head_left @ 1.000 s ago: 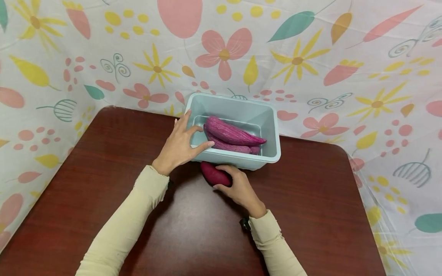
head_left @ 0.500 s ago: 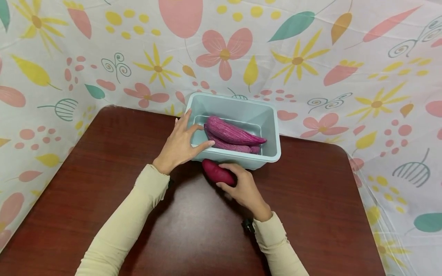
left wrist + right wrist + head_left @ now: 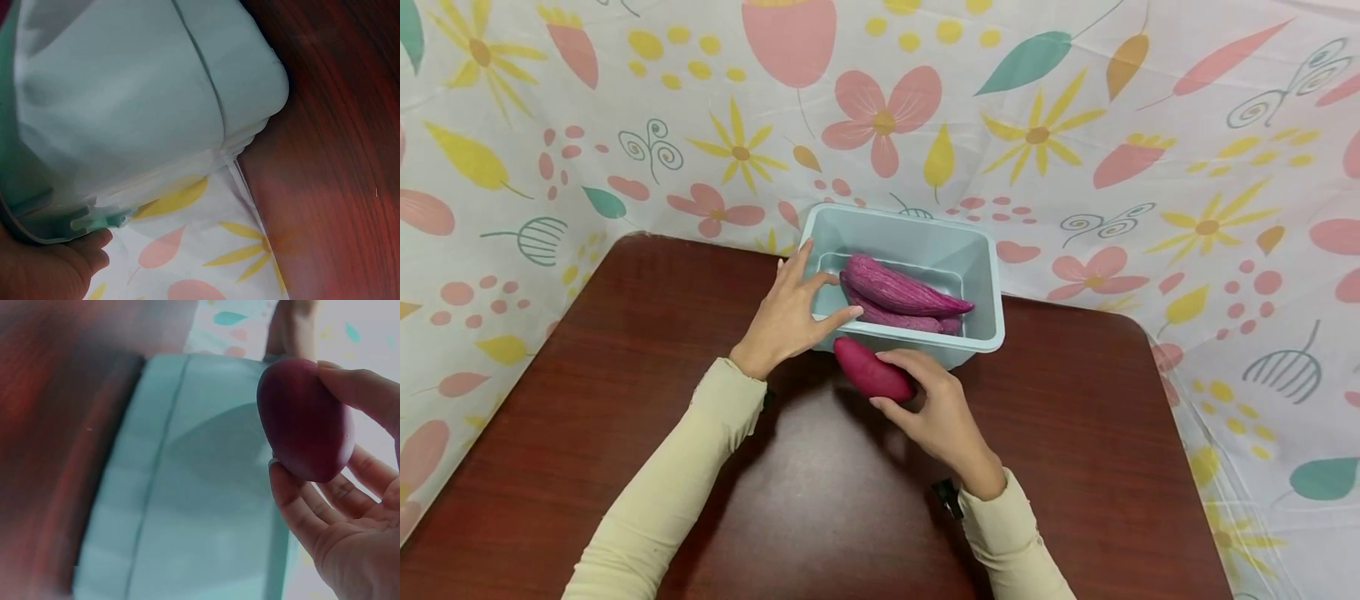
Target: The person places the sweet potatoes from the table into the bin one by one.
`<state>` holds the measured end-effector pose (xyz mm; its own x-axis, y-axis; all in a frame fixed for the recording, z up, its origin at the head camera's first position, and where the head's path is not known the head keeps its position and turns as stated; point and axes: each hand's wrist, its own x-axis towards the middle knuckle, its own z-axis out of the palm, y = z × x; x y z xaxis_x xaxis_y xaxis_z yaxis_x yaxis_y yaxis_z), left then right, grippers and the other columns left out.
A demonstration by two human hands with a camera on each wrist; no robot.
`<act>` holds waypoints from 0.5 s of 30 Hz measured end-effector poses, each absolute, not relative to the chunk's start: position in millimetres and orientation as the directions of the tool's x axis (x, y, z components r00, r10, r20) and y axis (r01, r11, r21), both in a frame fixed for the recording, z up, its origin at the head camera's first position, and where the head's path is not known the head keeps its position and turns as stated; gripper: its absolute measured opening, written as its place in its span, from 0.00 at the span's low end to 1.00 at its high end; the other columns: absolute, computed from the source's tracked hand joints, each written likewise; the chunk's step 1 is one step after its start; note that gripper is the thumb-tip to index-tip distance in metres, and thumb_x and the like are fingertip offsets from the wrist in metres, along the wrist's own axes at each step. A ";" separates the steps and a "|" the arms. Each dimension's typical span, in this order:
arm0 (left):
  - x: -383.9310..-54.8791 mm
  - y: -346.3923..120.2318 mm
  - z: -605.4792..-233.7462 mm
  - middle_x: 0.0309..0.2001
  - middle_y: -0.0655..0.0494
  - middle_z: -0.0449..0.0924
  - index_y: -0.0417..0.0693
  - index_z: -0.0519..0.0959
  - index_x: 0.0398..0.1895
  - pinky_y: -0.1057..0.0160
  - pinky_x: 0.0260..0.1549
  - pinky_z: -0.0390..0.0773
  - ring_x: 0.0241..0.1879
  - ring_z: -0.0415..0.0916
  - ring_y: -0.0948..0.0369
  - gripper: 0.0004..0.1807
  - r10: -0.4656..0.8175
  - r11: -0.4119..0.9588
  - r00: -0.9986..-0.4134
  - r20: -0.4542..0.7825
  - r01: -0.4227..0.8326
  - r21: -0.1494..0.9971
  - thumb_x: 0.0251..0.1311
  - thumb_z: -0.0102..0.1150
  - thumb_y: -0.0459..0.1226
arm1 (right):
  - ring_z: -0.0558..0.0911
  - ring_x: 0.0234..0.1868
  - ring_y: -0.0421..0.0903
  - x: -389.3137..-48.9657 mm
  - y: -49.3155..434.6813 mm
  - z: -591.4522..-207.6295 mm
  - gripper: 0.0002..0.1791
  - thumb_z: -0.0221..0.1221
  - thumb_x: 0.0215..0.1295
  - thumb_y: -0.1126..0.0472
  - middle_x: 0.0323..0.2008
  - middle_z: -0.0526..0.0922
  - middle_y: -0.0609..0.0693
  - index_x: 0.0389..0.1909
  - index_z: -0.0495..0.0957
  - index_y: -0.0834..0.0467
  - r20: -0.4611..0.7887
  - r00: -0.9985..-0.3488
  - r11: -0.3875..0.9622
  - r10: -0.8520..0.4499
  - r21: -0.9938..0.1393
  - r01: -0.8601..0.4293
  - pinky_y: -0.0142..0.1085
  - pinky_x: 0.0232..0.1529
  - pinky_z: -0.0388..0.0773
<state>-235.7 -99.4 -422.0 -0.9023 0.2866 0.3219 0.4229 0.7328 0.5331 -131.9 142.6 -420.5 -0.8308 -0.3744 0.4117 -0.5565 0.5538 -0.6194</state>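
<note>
My right hand holds a smooth dark-magenta sweet potato between thumb and fingers, just in front of a pale blue plastic bin. One end of the sweet potato points at the bin's front wall; in the right wrist view the sweet potato overlaps that wall. At the bin's left front corner, my left hand grips the rim, the thumb reaching over the front edge and the fingers along the left side. Inside the bin lie several long purple, streaked vegetables, one resting on top of the others.
The bin stands at the back of a dark brown wooden table. Right behind the table hangs a white cloth printed with flowers and leaves, which also runs along both sides.
My right hand has lifted the sweet potato off the table, raising it up along the bin's front wall. The left hand stays on the bin's corner.
</note>
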 end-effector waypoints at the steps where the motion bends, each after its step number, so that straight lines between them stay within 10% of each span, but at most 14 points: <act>1: -235.5 -99.4 -422.2 0.81 0.38 0.46 0.46 0.81 0.52 0.33 0.76 0.47 0.82 0.44 0.46 0.33 0.285 0.732 -0.903 0.320 0.421 0.535 0.59 0.62 0.63 | 0.81 0.56 0.45 -131.2 142.7 -418.1 0.29 0.76 0.52 0.61 0.55 0.84 0.50 0.58 0.80 0.55 0.423 -0.825 0.548 -0.374 -0.617 -0.565 0.42 0.52 0.84; 15: -236.2 -100.3 -422.7 0.80 0.36 0.48 0.46 0.81 0.51 0.34 0.76 0.49 0.80 0.47 0.40 0.27 0.304 0.732 -0.889 0.342 0.447 0.513 0.61 0.62 0.58 | 0.81 0.59 0.48 -134.9 142.2 -393.4 0.30 0.76 0.52 0.64 0.55 0.85 0.52 0.58 0.81 0.55 0.552 -0.786 0.505 -0.278 -0.612 -0.608 0.23 0.63 0.72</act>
